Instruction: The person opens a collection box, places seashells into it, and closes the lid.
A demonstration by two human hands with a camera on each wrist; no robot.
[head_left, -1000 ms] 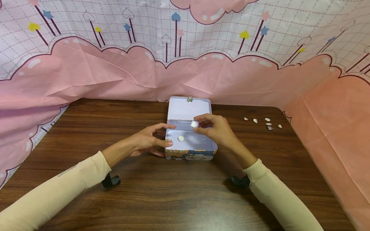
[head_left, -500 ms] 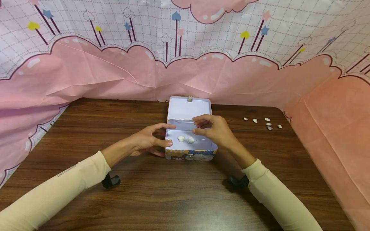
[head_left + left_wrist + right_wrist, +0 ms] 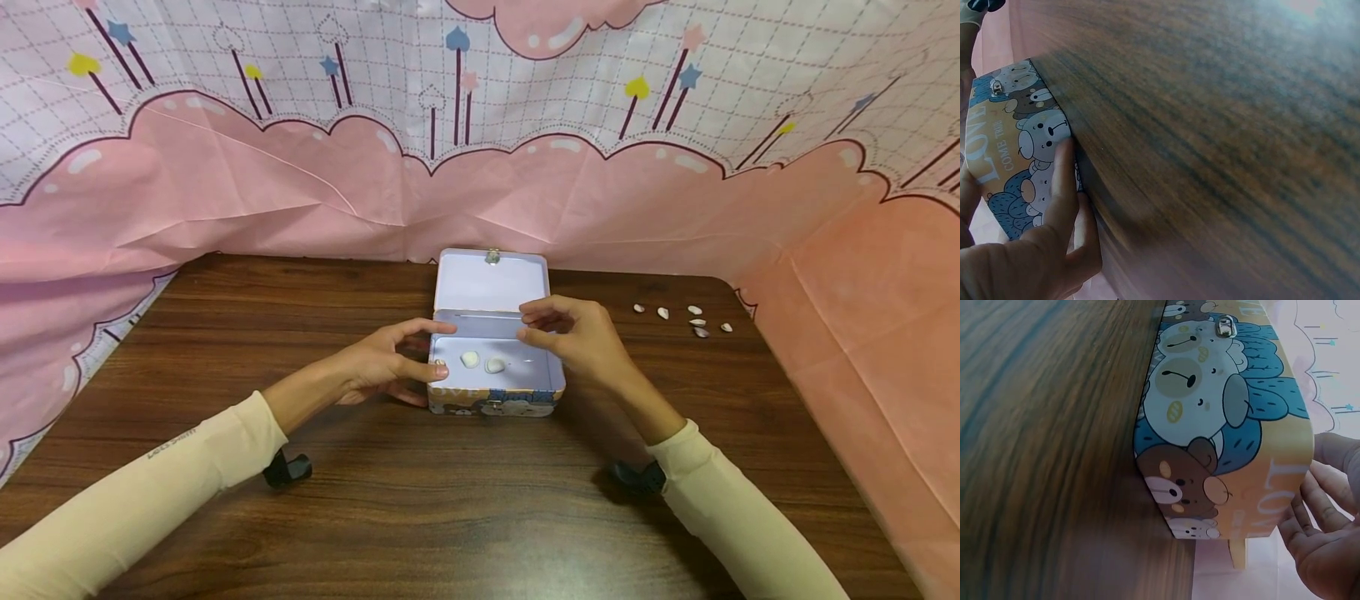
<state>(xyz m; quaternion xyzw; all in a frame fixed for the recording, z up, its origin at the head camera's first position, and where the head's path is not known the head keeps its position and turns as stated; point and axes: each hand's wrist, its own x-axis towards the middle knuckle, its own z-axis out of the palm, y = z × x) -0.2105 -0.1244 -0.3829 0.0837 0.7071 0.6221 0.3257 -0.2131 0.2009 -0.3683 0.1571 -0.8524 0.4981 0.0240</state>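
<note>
A small tin box (image 3: 495, 402) with bear drawings stands on the table, its pale lid (image 3: 491, 282) tilted up at the back. Two white seashells, one (image 3: 469, 360) left of the other (image 3: 495, 365), lie on the box floor. A smaller pale piece, partly hidden, sits by the left wall near the thumb. My left hand (image 3: 386, 360) grips the left end of the box, thumb over the rim and other fingers against the outside. Above the right part of the box hovers my right hand (image 3: 581, 337), fingers loosely bent and holding nothing.
Several small shells (image 3: 697, 322) lie spread at the table's back right. The brown wooden table (image 3: 450, 500) meets a pink patterned cloth (image 3: 300, 196) behind and at both sides. Black wrist mounts (image 3: 287, 471) hang below the sleeves.
My right hand has let go of a white seashell, which now lies in the box beside the other one. Afterwards that hand has moved slightly right. The left hand has stayed still.
</note>
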